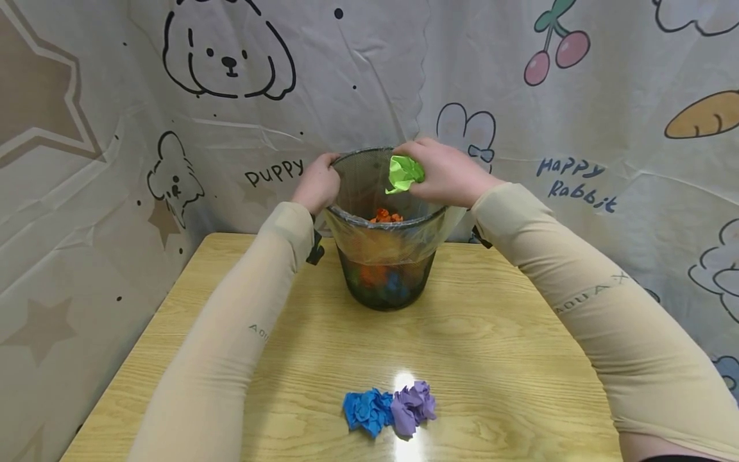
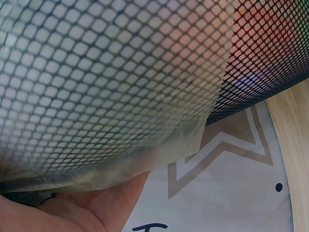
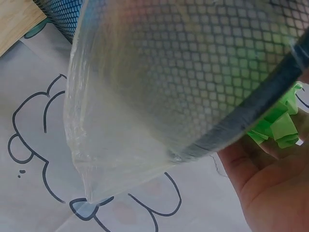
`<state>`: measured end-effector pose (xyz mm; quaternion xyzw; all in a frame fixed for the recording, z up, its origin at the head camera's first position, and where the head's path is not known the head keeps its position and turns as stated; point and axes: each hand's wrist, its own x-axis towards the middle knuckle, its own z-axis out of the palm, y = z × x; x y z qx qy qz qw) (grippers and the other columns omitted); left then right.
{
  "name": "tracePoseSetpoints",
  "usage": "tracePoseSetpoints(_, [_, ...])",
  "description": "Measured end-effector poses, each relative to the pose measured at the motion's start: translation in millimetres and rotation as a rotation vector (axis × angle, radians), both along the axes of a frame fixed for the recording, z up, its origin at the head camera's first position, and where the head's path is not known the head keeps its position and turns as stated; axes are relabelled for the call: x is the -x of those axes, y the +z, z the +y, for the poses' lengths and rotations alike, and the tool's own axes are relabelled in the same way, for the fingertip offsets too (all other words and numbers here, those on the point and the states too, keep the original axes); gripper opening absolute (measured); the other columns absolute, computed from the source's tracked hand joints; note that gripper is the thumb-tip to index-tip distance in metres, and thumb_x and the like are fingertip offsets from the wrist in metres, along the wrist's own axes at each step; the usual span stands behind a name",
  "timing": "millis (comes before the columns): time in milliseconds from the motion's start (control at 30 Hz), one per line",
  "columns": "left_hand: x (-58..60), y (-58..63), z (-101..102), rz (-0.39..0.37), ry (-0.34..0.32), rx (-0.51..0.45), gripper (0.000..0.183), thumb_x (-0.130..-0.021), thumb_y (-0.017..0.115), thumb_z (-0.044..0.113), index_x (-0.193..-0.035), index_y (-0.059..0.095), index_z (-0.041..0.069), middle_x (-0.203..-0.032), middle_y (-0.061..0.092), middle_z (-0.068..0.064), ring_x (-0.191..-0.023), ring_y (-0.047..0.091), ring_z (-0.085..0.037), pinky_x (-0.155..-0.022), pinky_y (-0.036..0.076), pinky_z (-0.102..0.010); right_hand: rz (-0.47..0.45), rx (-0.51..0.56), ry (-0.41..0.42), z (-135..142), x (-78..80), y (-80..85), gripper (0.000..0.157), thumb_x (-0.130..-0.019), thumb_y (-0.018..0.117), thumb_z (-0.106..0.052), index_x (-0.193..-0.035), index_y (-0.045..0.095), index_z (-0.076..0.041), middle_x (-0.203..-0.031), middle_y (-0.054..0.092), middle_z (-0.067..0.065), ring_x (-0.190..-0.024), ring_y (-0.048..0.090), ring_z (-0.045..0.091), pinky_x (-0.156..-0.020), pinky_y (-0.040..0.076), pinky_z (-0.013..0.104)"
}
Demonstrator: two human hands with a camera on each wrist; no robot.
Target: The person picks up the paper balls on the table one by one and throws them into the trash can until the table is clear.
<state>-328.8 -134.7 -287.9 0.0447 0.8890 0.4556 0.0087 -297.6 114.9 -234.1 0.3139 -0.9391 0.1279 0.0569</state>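
A black mesh wastebasket [image 1: 388, 292] stands upright toward the back of the table, its clear plastic liner [image 1: 381, 240] folded over the rim. At the left of the rim, my left hand [image 1: 319, 184] grips the edge; the left wrist view shows that hand [image 2: 104, 205] under the liner's fold. My right hand [image 1: 447, 172] pinches a crumpled ball of lime-green paper [image 1: 404, 173] over the basket's opening, by the right rim. In the right wrist view the green paper [image 3: 280, 123] is partly hidden behind the rim. Crumpled orange paper [image 1: 385, 216] lies inside the basket.
Near the table's front, a crumpled blue paper ball [image 1: 367, 410] and a purple one [image 1: 413, 407] lie side by side on the wooden table [image 1: 491, 359]. A curtain [image 1: 369, 77] with cartoon drawings hangs close behind the basket and along the left.
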Motion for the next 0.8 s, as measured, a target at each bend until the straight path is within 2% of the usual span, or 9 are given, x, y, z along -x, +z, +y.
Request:
tracePoseSetpoints(67, [0.3, -0.1, -0.2, -0.002, 0.002, 0.002, 0.055, -0.109, 0.017, 0.014, -0.164, 0.027, 0.017, -0.164, 0.032, -0.008, -0.046, 0.026, -0.013, -0.046, 0.033, -0.028, -0.011, -0.014, -0.006, -1.6, 0.6, -0.3, 0.066, -0.09, 0.063, -0.013, -0.153, 0.046, -0.01, -0.142, 0.05, 0.014, -0.114, 0.052, 0.028, -0.093, 0.045, 0.047])
tracePoseSetpoints(200, [0.5, -0.3, 0.3, -0.005, 0.003, 0.01, 0.056, -0.109, 0.017, 0.013, -0.164, 0.027, 0.017, -0.164, 0.032, -0.008, -0.047, 0.026, -0.013, -0.046, 0.032, -0.027, -0.028, -0.05, -0.03, -2.2, 1.1, 0.3, 0.074, -0.09, 0.063, -0.016, -0.159, 0.037, -0.013, -0.154, 0.043, 0.015, -0.135, 0.047, 0.032, -0.106, 0.041, 0.051])
tracePoseSetpoints(300, [0.5, 0.1, 0.7, -0.003, 0.003, 0.019, 0.056, -0.108, 0.017, 0.012, -0.164, 0.027, 0.017, -0.164, 0.033, -0.008, -0.053, 0.035, -0.014, -0.048, 0.033, -0.027, -0.035, -0.078, -0.062, -1.4, 0.8, 1.3, 0.081, -0.091, 0.065, -0.022, -0.164, 0.028, -0.021, -0.161, 0.035, 0.012, -0.143, 0.041, 0.035, -0.11, 0.038, 0.055])
tracePoseSetpoints(467, [-0.9, 0.2, 1.1, 0.005, 0.009, 0.012, 0.056, -0.109, 0.017, 0.013, -0.163, 0.028, 0.016, -0.163, 0.034, -0.009, -0.07, 0.048, -0.023, -0.052, 0.035, -0.03, -0.024, -0.092, -0.084, 2.1, -1.3, 3.2, 0.085, -0.094, 0.069, -0.035, -0.165, 0.023, -0.027, -0.163, 0.032, 0.008, -0.14, 0.044, 0.035, -0.105, 0.042, 0.057])
tracePoseSetpoints(533, [-2.4, 0.4, 1.0, 0.009, 0.007, 0.005, 0.056, -0.109, 0.017, 0.014, -0.163, 0.028, 0.016, -0.164, 0.033, -0.009, -0.085, 0.053, -0.024, -0.058, 0.037, -0.031, -0.008, -0.097, -0.079, 4.3, -2.7, 3.8, 0.084, -0.095, 0.067, -0.04, -0.165, 0.023, -0.027, -0.164, 0.032, 0.008, -0.142, 0.042, 0.036, -0.107, 0.04, 0.058])
tracePoseSetpoints(600, [-3.2, 0.5, 0.7, 0.01, 0.006, -0.001, 0.055, -0.109, 0.017, 0.014, -0.163, 0.028, 0.015, -0.164, 0.033, -0.009, -0.098, 0.051, -0.024, -0.063, 0.037, -0.032, 0.016, -0.101, -0.064, 6.6, -4.6, 3.9, 0.082, -0.097, 0.064, -0.045, -0.165, 0.024, -0.026, -0.164, 0.032, 0.009, -0.144, 0.038, 0.037, -0.109, 0.036, 0.059])
tracePoseSetpoints(700, [-3.1, 0.6, 0.6, 0.006, 0.005, -0.004, 0.056, -0.109, 0.017, 0.013, -0.163, 0.028, 0.016, -0.164, 0.033, -0.009, -0.084, 0.051, -0.017, -0.06, 0.037, -0.031, 0.057, -0.109, -0.042, 10.2, -8.4, 3.8, 0.08, -0.098, 0.06, -0.053, -0.165, 0.025, -0.026, -0.164, 0.032, 0.008, -0.146, 0.034, 0.038, -0.113, 0.031, 0.06])
tracePoseSetpoints(800, [-1.5, 0.6, 0.2, -0.001, 0.007, -0.008, 0.056, -0.109, 0.018, 0.013, -0.163, 0.028, 0.016, -0.163, 0.034, -0.009, -0.053, 0.035, -0.013, -0.049, 0.034, -0.027, 0.09, -0.11, -0.007, 13.0, -13.0, 3.6, 0.08, -0.098, 0.058, -0.057, -0.164, 0.028, -0.024, -0.164, 0.032, 0.009, -0.147, 0.033, 0.039, -0.115, 0.028, 0.06])
